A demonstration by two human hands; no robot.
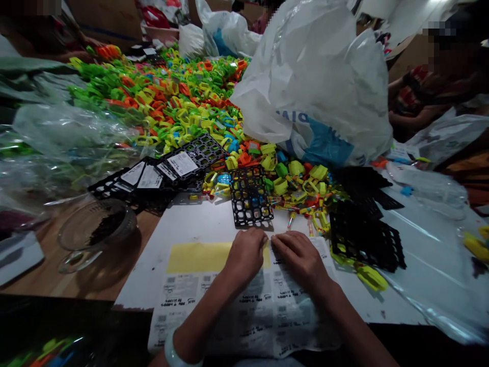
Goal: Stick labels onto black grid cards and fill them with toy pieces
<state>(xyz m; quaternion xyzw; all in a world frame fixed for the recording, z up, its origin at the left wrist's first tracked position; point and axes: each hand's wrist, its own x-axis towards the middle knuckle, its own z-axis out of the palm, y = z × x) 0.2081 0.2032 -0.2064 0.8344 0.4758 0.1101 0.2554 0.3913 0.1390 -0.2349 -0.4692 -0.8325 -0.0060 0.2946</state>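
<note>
Where the wooden table (57, 275) runs away from its near edge, the largest thing on it is a broad heap of small green, yellow and orange plastic clips (168, 97), which fills the far half and spills toward the middle. Right of that heap, toward the far right corner, stands a big crumpled white plastic bag with blue print (317, 86). A flat white board (198, 219) lies at the near edge, and on it rests a white sheet of printed barcode stickers with a yellow strip (214, 290), which reaches to the near edge.

Both hands lie on the far part of that sheet, side by side and nearly touching. The left hand (246, 252) has its fingers curled down with the tips pressed to the sheet; its grip is nearly closed, and whether it pinches a sticker I cannot tell. The right hand (300, 257) lies flatter, fingers bent toward the left hand, its grip likewise close to the paper, with nothing visibly held.

Just beyond the fingertips sits a small black plastic grid tray (250, 196). A stack of such black grid trays bearing white labels (160, 173) lies to the left, another pile of black grids (362, 229) to the right. A clear glass bowl (95, 229) stands near the left edge.
</note>
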